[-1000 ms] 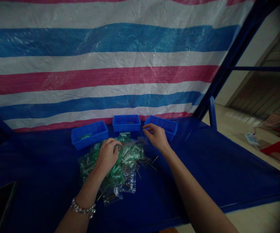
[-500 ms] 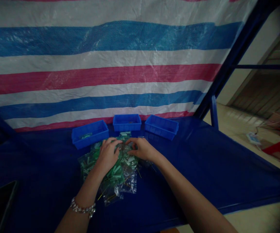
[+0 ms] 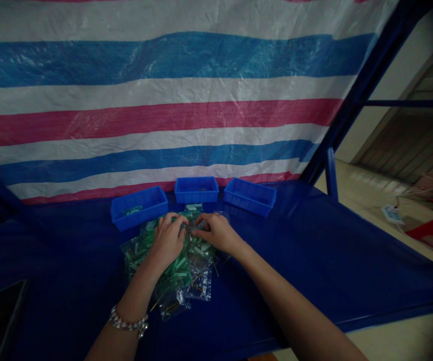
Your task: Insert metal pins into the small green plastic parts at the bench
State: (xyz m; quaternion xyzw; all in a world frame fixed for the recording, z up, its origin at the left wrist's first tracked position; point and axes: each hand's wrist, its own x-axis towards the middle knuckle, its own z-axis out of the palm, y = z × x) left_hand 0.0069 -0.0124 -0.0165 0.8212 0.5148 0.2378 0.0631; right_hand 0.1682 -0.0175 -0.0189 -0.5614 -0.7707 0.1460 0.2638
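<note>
The half-curled left hand (image 3: 169,235) and right hand (image 3: 218,231) are arching over crinkly clear packets (image 3: 202,285), grip unclear; rectangular blue bins (image 3: 197,197) are standing behind.

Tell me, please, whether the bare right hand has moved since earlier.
Yes, the right hand moved left, away from the rightmost blue rectangular plastic tray.

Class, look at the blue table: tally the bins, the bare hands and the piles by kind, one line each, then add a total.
Bins: 3
Hands: 2
Pile: 1
Total: 6
The pieces within overlap too much to count.
</note>
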